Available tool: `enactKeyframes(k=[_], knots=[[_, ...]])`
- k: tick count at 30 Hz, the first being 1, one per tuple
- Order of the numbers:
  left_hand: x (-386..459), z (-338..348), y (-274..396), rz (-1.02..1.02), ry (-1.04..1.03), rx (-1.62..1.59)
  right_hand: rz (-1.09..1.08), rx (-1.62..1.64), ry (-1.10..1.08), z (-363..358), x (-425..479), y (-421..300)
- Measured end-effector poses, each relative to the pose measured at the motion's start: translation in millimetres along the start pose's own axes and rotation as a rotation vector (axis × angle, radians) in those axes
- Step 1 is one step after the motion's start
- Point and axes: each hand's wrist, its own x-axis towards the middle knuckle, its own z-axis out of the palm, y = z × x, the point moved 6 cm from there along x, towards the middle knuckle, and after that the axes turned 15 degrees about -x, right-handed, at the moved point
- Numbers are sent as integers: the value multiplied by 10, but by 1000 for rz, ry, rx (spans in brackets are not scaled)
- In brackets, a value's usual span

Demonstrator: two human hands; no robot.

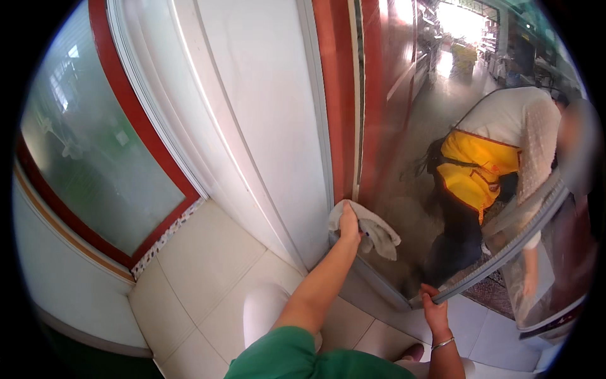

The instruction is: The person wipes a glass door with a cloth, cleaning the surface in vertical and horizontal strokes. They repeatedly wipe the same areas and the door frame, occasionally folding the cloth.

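Note:
My left hand (pixel 349 222) grips a bunched whitish-grey cloth (pixel 381 232) and presses it against the lower part of a clear plastic door curtain (pixel 402 156), beside the white door jamb (pixel 279 118). Part of the cloth hangs loose to the right of my fingers. Lower down, my right hand (pixel 434 310) is closed around the curtain's grey edge strip (pixel 502 260), which slants up to the right. A bangle (pixel 442 343) circles my right wrist. Through the plastic, a red door frame (pixel 338 118) shows behind the cloth.
Beyond the curtain, a person (pixel 511 118) in a yellow apron bends low, one arm reaching down. A red-framed frosted glass door (pixel 109 142) stands at left. Cream floor tiles (pixel 213 265) lie below. A white rounded object (pixel 265 308), partly hidden, is by my left arm.

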Motion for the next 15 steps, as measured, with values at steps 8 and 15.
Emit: enactKeyframes(k=[8, 15], knots=[[-1162, 1835, 1377, 514, -558, 6, -57, 5, -51, 33, -44, -35], [-2603, 3461, 2621, 1305, -452, 557, -60, -50, -48, 32, -102, 142]])
